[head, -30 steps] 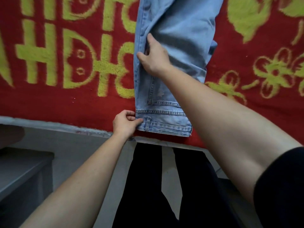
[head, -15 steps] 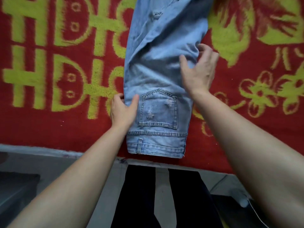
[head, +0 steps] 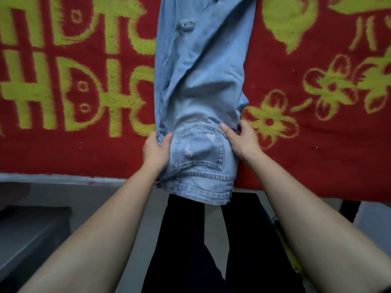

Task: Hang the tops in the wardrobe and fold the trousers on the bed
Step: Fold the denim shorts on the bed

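A pair of light blue jeans (head: 198, 81) lies lengthwise on the bed, folded leg on leg, back pocket up. Its waistband hangs over the near bed edge. My left hand (head: 156, 151) grips the left side of the jeans beside the pocket, thumb on top. At the right side of the pocket my right hand (head: 241, 140) grips the cloth, thumb on the denim and fingers curled round the edge. The leg ends run out of view at the top.
A red blanket with yellow-green lettering and flowers (head: 317, 134) covers the bed. The bed's grey edge (head: 53, 178) runs along the near side. My dark trouser legs (head: 186, 240) stand on the grey floor below. A dark low surface (head: 27, 225) sits at lower left.
The jeans have slid toward me, so the waistband now hangs over the bed edge. My right hand came down from the thigh area and took hold beside the pocket.
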`<act>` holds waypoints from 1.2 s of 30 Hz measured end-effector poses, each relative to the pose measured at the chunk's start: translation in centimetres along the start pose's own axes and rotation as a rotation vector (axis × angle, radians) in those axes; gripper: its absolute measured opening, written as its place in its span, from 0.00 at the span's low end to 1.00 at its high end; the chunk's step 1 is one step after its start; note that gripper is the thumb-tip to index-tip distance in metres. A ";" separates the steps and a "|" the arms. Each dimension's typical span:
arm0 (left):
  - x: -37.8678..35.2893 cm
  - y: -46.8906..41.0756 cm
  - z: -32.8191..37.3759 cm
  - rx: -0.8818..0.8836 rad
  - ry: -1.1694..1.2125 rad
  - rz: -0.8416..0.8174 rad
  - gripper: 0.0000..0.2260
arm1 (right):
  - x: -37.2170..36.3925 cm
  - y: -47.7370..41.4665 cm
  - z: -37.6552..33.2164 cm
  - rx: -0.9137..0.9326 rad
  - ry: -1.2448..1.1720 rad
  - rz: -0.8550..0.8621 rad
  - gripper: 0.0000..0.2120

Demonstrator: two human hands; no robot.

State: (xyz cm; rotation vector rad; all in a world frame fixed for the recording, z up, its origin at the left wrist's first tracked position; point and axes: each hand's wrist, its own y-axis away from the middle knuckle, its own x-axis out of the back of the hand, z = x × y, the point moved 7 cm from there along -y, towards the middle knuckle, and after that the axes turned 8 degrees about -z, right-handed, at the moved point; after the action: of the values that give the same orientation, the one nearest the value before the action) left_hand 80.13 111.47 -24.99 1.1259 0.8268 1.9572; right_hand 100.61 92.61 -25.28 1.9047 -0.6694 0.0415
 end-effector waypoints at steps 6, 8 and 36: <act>-1.2 3.3 -2.3 0.080 -0.309 -0.013 0.16 | 1.0 2.3 2.5 -0.143 0.376 -0.141 0.34; -0.3 2.4 0.7 0.006 -0.327 0.106 0.20 | 2.7 1.7 -0.3 -0.078 0.382 -0.005 0.35; 6.0 -19.4 33.7 -0.220 0.910 -0.567 0.11 | 14.0 -19.0 -35.1 0.392 0.113 0.423 0.14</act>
State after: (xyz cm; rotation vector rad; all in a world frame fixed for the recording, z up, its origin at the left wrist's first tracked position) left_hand 113.29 132.68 -24.05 -0.1992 1.1738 1.9407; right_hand 130.82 121.99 -21.50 2.0747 -1.0336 0.5816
